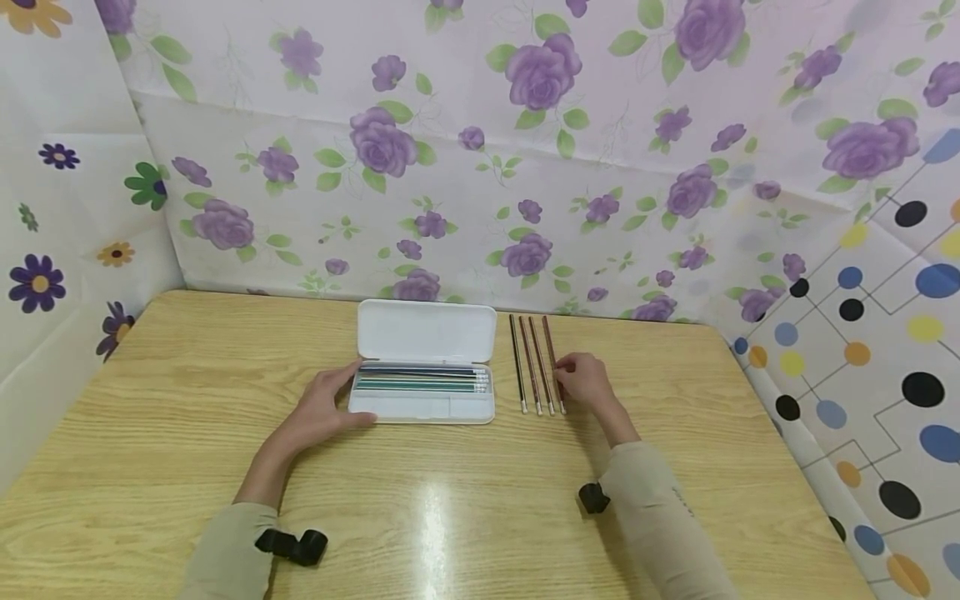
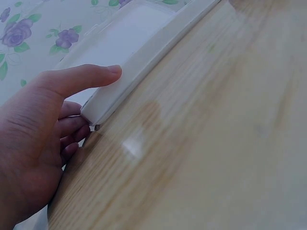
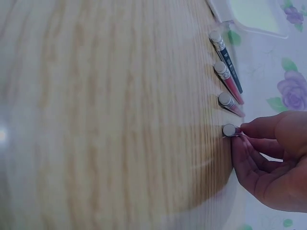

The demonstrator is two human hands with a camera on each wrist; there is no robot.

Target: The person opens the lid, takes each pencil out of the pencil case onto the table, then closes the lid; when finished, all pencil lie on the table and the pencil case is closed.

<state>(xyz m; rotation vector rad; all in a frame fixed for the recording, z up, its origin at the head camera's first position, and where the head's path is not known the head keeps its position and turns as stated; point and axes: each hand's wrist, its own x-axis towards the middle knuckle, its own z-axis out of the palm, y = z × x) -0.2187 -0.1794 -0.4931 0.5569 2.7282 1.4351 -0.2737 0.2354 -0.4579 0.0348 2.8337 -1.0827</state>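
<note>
Gripping case edge, pinching rightmost pencil

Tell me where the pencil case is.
In the head view, the pencil case lies open left of the loose pencils, with the left hand holding its left end.

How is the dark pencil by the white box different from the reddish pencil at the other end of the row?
The dark pencil looks nearly black, while the reddish pencil is brownish red. The dark pencil lies nearest the white box; the reddish pencil is farthest from it. The dark pencil lies free, but the right hand's grip pinches the reddish pencil. Both have whitish ends toward the person.
</note>
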